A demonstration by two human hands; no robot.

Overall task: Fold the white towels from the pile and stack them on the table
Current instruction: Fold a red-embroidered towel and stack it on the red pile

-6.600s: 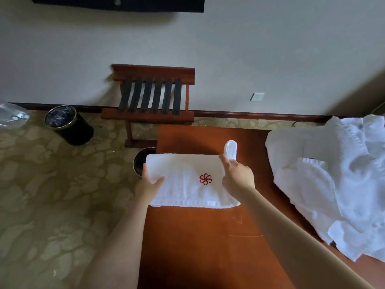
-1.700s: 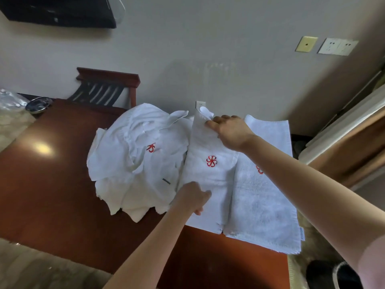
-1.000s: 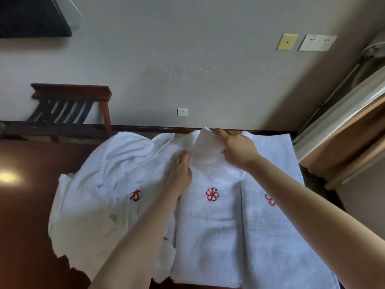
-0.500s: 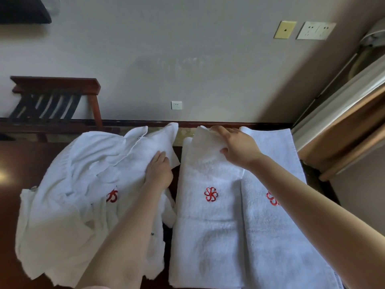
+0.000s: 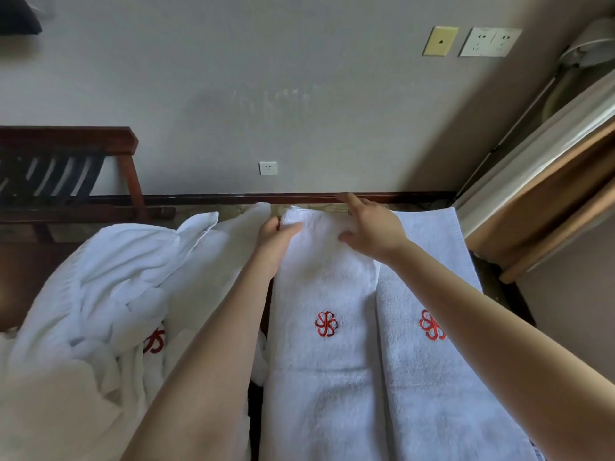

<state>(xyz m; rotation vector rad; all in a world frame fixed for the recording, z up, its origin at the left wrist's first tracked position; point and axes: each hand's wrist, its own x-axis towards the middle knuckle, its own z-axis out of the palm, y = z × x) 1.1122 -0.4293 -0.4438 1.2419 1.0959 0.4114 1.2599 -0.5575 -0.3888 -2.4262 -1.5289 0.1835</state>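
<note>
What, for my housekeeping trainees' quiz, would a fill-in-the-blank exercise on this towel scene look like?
1. The emblem stitched on the folded towel is ___.
2. The crumpled pile lies on that towel's ___ side.
3. The hand with straight fingers is the person's ___ one.
Missing words: red; left; right.

A heaped towel pile fills the left, just beside a narrow folded towel; only a thin dark strip of table separates them. A flat towel covers the right.
</note>
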